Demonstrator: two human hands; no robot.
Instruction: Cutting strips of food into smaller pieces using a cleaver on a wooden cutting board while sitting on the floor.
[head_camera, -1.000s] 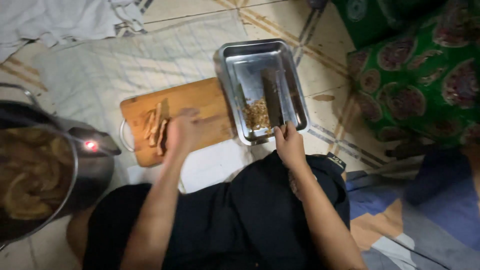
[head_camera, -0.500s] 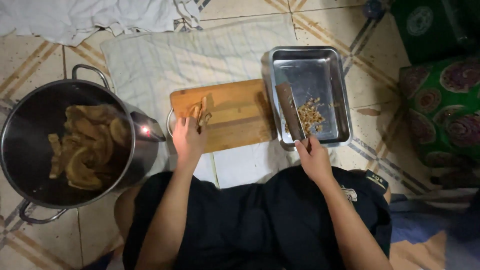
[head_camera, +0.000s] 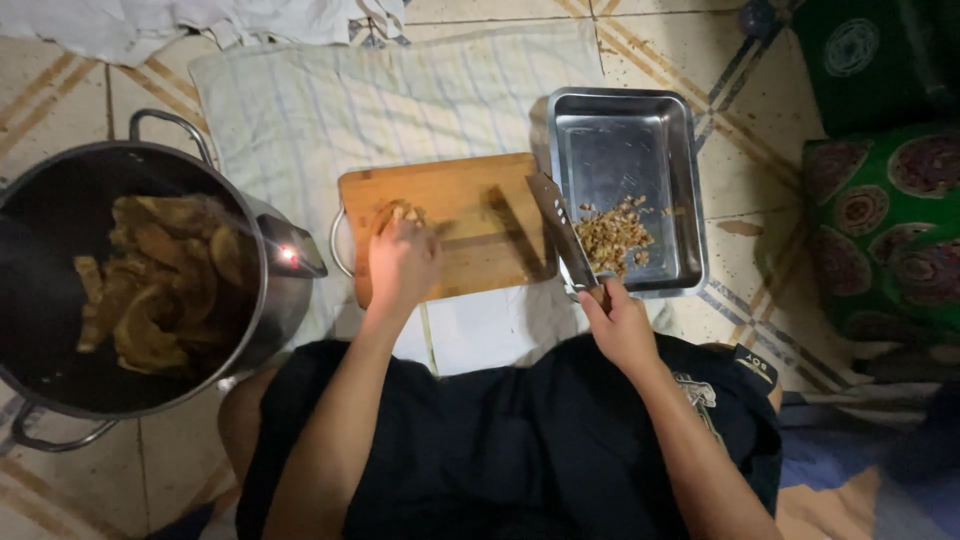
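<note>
My left hand (head_camera: 402, 262) rests on the wooden cutting board (head_camera: 470, 200), fingers closed over brown strips of food (head_camera: 398, 212) at the board's left side. My right hand (head_camera: 620, 325) grips the handle of a large knife (head_camera: 560, 232), whose blade points away from me over the gap between the board and a steel tray (head_camera: 620, 120). Chopped brown pieces (head_camera: 612, 232) lie in the tray's near half. The board lies on a pale checked cloth (head_camera: 340, 100) on the tiled floor.
A big steel pot (head_camera: 60, 220) holding brown food slices (head_camera: 160, 280) stands at my left, its handles sticking out. Green patterned cushions (head_camera: 885, 230) lie at the right. White cloth (head_camera: 150, 25) is bunched at the far edge. My dark-clothed lap fills the foreground.
The view has swung so the pot now shows fully at left. My left hand has shifted toward the board's left side over the strips; the knife stays held beside the tray.
</note>
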